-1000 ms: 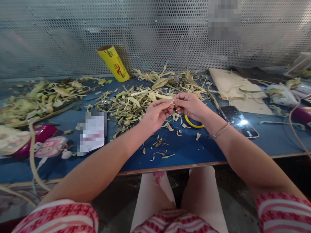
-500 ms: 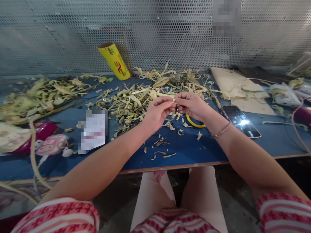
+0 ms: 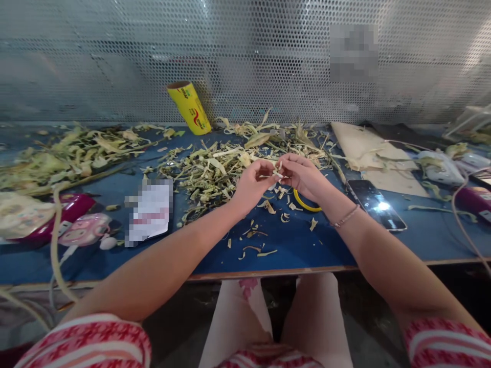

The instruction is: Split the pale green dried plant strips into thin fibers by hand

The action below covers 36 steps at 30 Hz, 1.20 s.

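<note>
My left hand [image 3: 255,184] and my right hand [image 3: 301,174] meet above the middle of the blue table. Both are closed in a pinch around a small pale plant piece [image 3: 279,173], partly covered by the fingertips. Just behind and left of them lies a heap of dry greenish plant bits [image 3: 207,176]. Longer wilted leaves [image 3: 259,139] spread at its back. Below the hands, pale peelings [image 3: 269,207] are scattered on the table. A yellow ring [image 3: 305,202] rests under my right wrist.
Left are a second plant pile [image 3: 84,151], a pink case [image 3: 84,229] and a blurred white paper [image 3: 151,212]. A yellow tube [image 3: 190,108] leans on the perforated metal wall [image 3: 245,56]. To the right lie a phone [image 3: 374,204], cardboard [image 3: 360,145] and a cable [image 3: 456,209].
Both hands stay together, with the fingers shifted around the pale piece, which shows more between the fingertips. The camera has tilted slightly, so the background sits lower in view.
</note>
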{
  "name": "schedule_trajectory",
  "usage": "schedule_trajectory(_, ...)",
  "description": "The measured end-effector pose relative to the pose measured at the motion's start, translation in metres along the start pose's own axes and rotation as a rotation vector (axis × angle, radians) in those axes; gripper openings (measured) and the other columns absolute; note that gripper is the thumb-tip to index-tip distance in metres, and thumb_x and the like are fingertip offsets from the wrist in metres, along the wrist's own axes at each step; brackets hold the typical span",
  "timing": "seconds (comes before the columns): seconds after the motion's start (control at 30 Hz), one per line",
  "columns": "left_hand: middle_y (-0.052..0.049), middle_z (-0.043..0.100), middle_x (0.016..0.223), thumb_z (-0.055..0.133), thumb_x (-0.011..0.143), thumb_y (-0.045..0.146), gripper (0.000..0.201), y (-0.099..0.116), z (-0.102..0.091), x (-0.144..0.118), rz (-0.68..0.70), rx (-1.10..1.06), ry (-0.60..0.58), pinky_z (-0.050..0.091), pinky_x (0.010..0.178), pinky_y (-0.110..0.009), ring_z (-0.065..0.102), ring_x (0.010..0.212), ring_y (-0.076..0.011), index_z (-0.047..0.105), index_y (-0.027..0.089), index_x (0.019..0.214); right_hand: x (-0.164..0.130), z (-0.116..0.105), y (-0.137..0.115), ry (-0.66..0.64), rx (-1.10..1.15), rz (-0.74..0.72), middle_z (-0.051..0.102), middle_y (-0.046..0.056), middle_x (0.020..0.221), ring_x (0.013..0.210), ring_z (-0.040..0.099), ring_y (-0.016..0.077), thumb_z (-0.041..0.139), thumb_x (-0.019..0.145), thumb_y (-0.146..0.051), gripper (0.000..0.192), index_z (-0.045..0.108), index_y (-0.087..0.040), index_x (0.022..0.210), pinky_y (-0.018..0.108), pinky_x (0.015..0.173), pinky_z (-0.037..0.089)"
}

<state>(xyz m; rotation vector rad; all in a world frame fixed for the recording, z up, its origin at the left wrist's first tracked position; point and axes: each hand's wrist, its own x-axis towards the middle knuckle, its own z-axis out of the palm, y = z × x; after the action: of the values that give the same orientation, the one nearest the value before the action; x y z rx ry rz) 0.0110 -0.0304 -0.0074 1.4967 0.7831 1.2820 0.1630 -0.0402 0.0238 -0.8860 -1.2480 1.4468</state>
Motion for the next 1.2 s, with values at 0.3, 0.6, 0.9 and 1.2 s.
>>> schedule_trajectory(0.3,-0.001,0.064,0.074,0.069,0.075,0.031,0.017,0.006,0.0,-0.003,-0.064,0.011,0.034,0.047,0.071,-0.025,0.06,0.07,-0.0115,0.062,0.016,0.083,0.005,-0.001,0.011,0.028,-0.11,-0.075,0.057,-0.004,0.068,0.061,0.054,0.0081,0.077,0.066,-0.039,0.031,0.057,-0.018,0.078,0.024,0.061,0.048)
schedule_trajectory(0.6,0.0,0.066,0.071,0.064,0.07,0.013,0.01,-0.002,0.003,0.001,-0.197,-0.297,0.092,0.05,0.079,-0.029,0.063,0.069,-0.0099,0.064,0.014,0.08,0.01,-0.004,0.017,0.083,-0.104,-0.042,0.059,-0.004,0.066,0.059,0.056,0.0082,0.071,0.065,-0.03,0.024,0.058,-0.017,0.079,0.026,0.064,0.048)
schedule_trajectory(0.9,0.001,0.061,0.062,0.07,0.067,0.024,0.015,-0.005,0.004,0.002,-0.245,-0.318,0.072,0.049,0.078,-0.03,0.059,0.064,-0.0095,0.06,0.012,0.065,0.01,-0.005,0.029,0.083,-0.448,-0.21,0.057,-0.003,0.065,0.061,0.056,0.0127,0.066,0.075,-0.04,0.022,0.055,-0.02,0.077,0.03,0.065,0.048)
schedule_trajectory(1.2,-0.001,0.063,0.074,0.075,0.062,0.023,0.025,-0.009,0.004,0.0,-0.233,-0.121,0.046,0.048,0.073,-0.029,0.061,0.071,-0.0136,0.058,0.015,0.078,0.009,-0.004,0.031,0.179,-0.524,-0.22,0.054,-0.002,0.057,0.055,0.054,0.0156,0.061,0.078,-0.043,0.022,0.055,-0.022,0.073,0.031,0.06,0.044)
